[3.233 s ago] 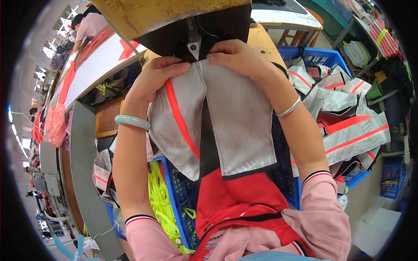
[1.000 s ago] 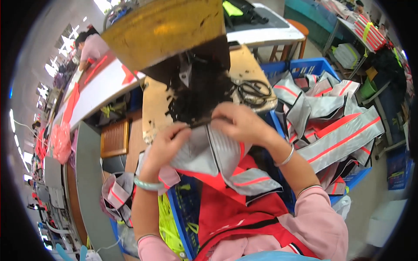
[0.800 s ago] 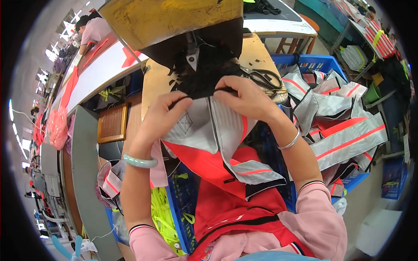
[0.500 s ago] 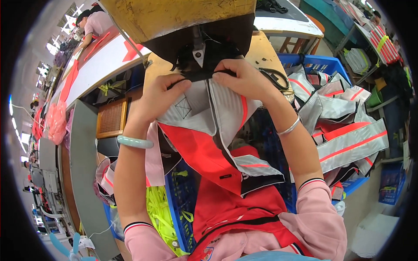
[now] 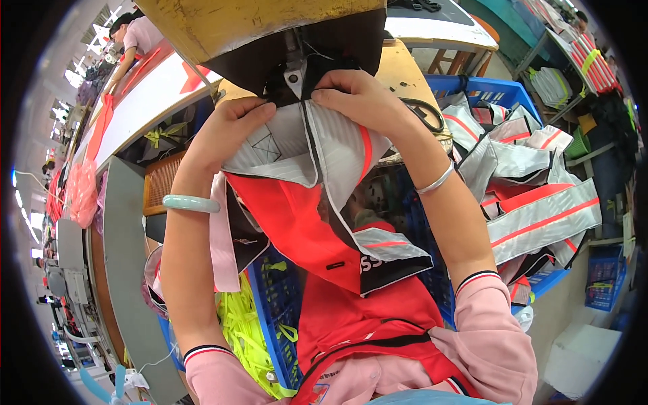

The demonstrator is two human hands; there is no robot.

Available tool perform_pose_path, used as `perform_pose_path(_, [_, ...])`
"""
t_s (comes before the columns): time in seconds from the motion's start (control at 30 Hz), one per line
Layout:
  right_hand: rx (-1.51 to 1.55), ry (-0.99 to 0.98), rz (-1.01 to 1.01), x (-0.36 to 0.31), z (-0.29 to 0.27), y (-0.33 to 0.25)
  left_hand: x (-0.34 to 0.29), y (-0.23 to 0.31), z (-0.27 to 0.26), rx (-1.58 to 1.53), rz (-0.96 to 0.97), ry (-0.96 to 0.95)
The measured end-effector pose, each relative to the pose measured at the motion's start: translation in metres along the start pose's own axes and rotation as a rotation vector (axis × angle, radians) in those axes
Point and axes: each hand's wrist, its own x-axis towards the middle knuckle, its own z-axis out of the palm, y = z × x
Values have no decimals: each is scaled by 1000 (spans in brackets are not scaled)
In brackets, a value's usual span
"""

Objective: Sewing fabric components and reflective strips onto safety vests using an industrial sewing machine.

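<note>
A vest-like garment (image 5: 290, 216) hangs from both my hands over my lap. It has silver-grey reflective panels, a red panel, black edging and orange stripes. My left hand (image 5: 236, 128) is closed, thumb and fingers pinching its far edge on the left. My right hand (image 5: 354, 98) pinches the same edge further right. Between and just beyond my fingertips stands the metal foot (image 5: 294, 75) of a machine with a worn yellow casing (image 5: 263, 23). The edge under the foot is dark and hard to make out.
At right, a blue crate (image 5: 482, 86) holds a heap of similar garments (image 5: 540, 216). Neon-yellow strips (image 5: 243, 331) fill a blue crate (image 5: 277, 304) by my left forearm. A grey panel (image 5: 128, 250) stands at left. A co-worker (image 5: 138, 40) leans over a white table (image 5: 145, 101).
Both hands have pushed the garment's edge a little further away, closer to the machine's foot. The whole view has shifted slightly. Both pinches stay closed.
</note>
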Motion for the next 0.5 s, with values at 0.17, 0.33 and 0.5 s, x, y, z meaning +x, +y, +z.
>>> perform_pose_path(0.17, [33, 4, 40, -1, 0, -2, 2, 1, -1, -6, 10, -25])
perform_pose_path(0.33, [19, 18, -5, -2, 0, -1, 0, 2, -2, -14, -3, -22])
perform_pose_path(0.5, [4, 39, 7, -15, -23, -5, -10, -6, -10, -12, 9, 28])
